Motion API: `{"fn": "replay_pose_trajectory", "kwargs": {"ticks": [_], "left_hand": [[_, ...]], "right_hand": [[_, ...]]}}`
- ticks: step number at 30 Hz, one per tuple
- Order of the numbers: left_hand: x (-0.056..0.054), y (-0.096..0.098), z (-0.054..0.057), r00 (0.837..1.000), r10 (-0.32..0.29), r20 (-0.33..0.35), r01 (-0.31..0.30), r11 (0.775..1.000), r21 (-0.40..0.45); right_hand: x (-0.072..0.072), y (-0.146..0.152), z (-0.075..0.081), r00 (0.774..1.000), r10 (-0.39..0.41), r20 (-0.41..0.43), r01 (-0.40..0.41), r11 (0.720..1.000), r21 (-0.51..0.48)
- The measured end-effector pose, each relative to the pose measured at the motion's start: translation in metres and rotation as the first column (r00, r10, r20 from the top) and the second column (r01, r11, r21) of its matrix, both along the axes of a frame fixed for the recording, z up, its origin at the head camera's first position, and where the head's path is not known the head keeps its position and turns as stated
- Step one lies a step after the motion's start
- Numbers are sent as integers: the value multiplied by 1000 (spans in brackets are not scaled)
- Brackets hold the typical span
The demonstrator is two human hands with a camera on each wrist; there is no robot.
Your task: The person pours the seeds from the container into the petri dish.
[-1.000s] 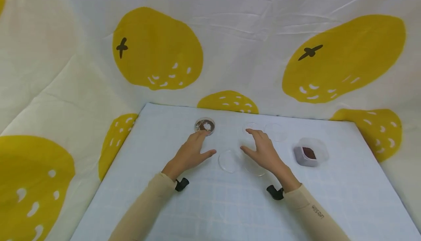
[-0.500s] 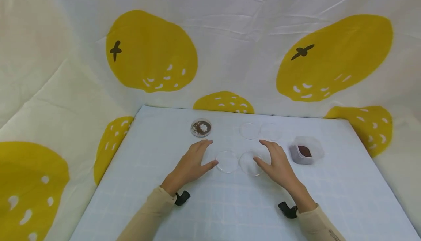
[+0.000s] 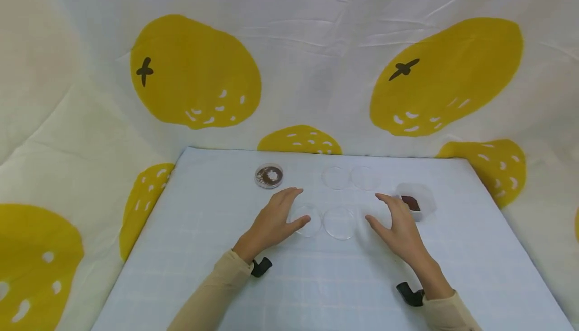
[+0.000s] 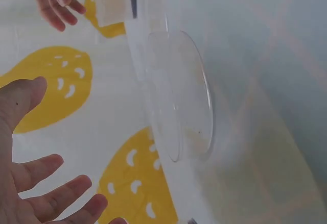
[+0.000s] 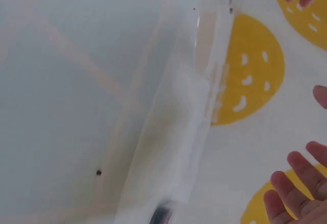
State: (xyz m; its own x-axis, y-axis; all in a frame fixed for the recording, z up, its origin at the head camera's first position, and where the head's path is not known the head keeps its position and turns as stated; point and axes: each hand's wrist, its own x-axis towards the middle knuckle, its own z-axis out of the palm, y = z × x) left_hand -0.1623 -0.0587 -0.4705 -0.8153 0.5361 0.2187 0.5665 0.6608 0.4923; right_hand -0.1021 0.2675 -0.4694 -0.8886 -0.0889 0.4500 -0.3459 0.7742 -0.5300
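Note:
Above the near left clear round dish (image 3: 312, 230), my left hand (image 3: 273, 220) hovers with its fingers spread, overlapping the dish's left side in the head view. Beside it lies a second clear dish (image 3: 340, 223). My right hand (image 3: 400, 233) is held in the air to the right of that one, thumb apart from the fingers and nothing in its grasp. Its fingertips overlap a small tub of dark brown matter (image 3: 410, 203). In the left wrist view, the fingers (image 4: 56, 193) are apart from the clear dishes (image 4: 191, 91). The right wrist view shows the right fingers (image 5: 291, 188) spread.
A round dish with brown and white granular contents (image 3: 269, 176) stands farther back on the left. Two more clear round pieces (image 3: 335, 189) lie at the back middle. A pale tablecloth (image 3: 298, 291) covers the table, and a fruit-printed curtain (image 3: 312, 85) hangs behind.
My right hand has moved right, away from the near dishes. My left hand has drawn back from the brown-and-white dish and shifted right over the near left dish. The head view has turned slightly.

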Motion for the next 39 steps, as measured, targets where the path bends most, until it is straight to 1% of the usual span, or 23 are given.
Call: {"fn": "replay_pose_trajectory", "kwargs": {"ticks": [6, 10, 15, 19, 22, 25, 29, 33, 36, 39], "left_hand": [[-14, 16, 3, 1000, -19, -25, 18, 999, -34], [-23, 24, 5, 1000, -18, -17, 17, 999, -44], [-35, 35, 7, 999, -26, 31, 28, 997, -66], [-49, 46, 8, 996, -30, 79, 38, 994, -99], [-62, 53, 7, 994, -31, 103, 44, 992, -122], [-76, 59, 6, 992, -40, 118, 56, 990, -132], [-92, 67, 8, 989, -49, 138, 70, 986, -154], [-107, 74, 10, 986, -56, 160, 86, 978, -189], [-118, 77, 11, 981, -61, 185, 99, 973, -206], [-129, 80, 10, 972, -67, 223, 113, 973, -200]], "right_hand": [[2, 15, 4, 998, -34, -47, 34, 999, 3], [1, 26, 4, 996, -60, -67, 61, 998, 15], [2, 40, 3, 990, -114, -84, 114, 993, 0], [4, 53, 2, 983, -166, -78, 165, 986, -24], [3, 63, 0, 976, -209, -55, 208, 978, -36], [1, 74, -2, 973, -229, -38, 227, 973, -43], [-4, 90, -5, 977, -212, -4, 212, 975, -72], [-6, 101, -5, 975, -209, 71, 215, 972, -95], [-8, 106, -6, 966, -220, 139, 234, 967, -98], [-10, 111, -7, 953, -217, 210, 241, 966, -98]]}}
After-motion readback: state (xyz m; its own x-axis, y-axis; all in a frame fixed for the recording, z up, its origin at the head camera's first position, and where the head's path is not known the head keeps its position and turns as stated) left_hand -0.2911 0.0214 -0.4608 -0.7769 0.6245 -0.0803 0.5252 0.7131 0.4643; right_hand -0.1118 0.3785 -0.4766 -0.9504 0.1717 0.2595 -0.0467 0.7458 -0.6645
